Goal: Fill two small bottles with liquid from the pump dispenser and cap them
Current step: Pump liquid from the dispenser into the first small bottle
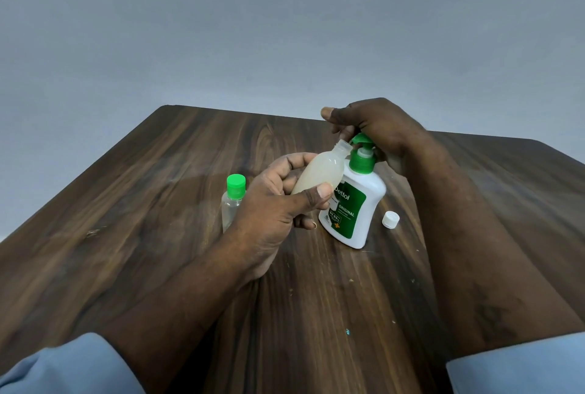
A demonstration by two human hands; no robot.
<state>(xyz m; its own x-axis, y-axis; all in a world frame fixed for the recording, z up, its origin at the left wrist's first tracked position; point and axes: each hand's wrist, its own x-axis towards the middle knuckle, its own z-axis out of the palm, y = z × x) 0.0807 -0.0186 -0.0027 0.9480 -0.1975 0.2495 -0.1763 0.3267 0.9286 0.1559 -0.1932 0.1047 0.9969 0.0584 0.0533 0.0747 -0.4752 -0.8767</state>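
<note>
Gripped open bottle round its belly in curled left fingers, above the bench, neck tilted to the spout of the pump, with right fingers clasped over its head; judged light, squashy, probably soap-slick, so best held gently mid-body

2 light blue sleeves: left sleeve softly creased, right sleeve smoother, both ending above bare forearms.

1. Clear green-capped plastic bottle is standing just beside the left hand.
2. Small white cap is lying near the white pump dispenser.
3. Dark wooden counter is lying open leftward.
</note>
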